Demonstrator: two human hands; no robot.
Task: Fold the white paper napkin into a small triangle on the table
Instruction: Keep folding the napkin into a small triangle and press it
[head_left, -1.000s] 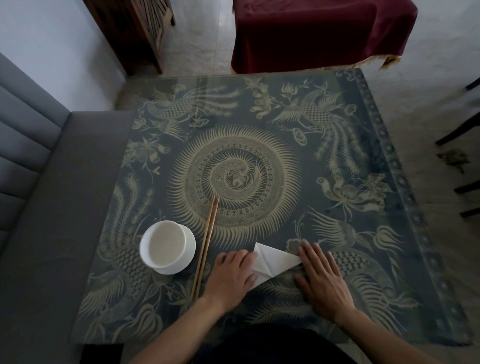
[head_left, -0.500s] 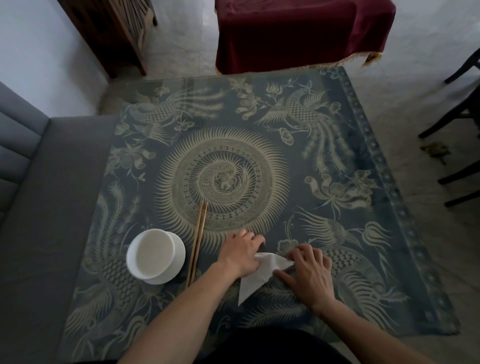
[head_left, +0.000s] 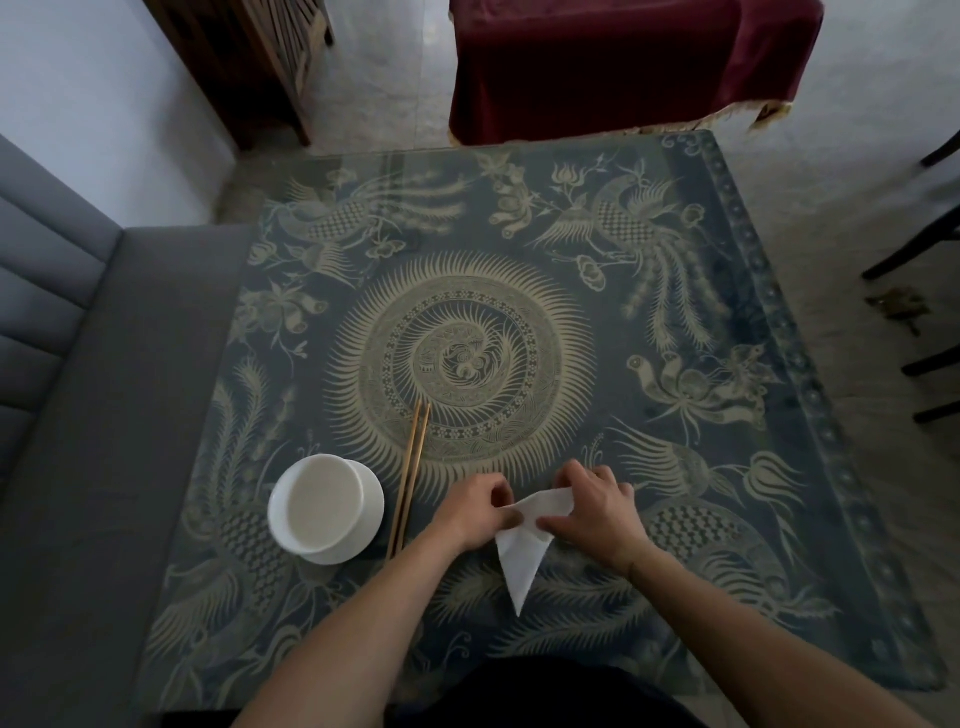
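The white paper napkin (head_left: 521, 556) lies folded on the patterned table (head_left: 727, 467) near its front edge, a narrow point aimed toward me. My left hand (head_left: 470, 512) pinches its upper left corner. My right hand (head_left: 592, 506) covers the napkin's upper right part, its thumb pressing across the paper and the fingers curled over the far edge. The top of the napkin is hidden under both hands.
A white bowl (head_left: 324, 509) stands to the left of my hands, with a pair of wooden chopsticks (head_left: 410, 478) lying between the bowl and my left hand. A grey sofa (head_left: 78, 415) borders the table's left side. Dark chair legs (head_left: 924, 249) stand at right.
The napkin has turned so its long point now faces me instead of lying sideways. Both hands have closed in on its upper part, going from flat pressing to gripping.
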